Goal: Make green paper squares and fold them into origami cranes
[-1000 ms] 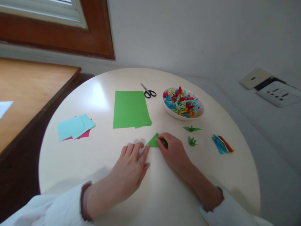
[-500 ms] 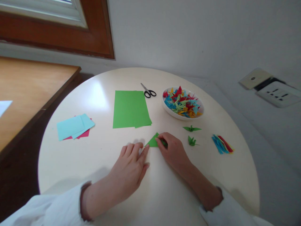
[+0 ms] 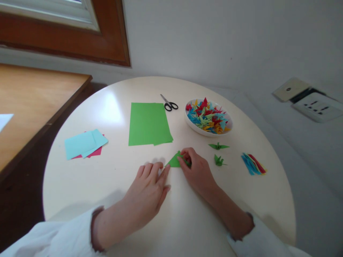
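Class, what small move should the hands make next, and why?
Probably the right hand should press a crease into the green triangle: its thumb and fingers are at the right side, while the left hand touches the left corner.

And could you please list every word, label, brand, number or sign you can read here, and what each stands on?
None can be read: the folded green paper, green sheets and bowl show no print.
Any marking on the scissors or wall socket is too small to read.
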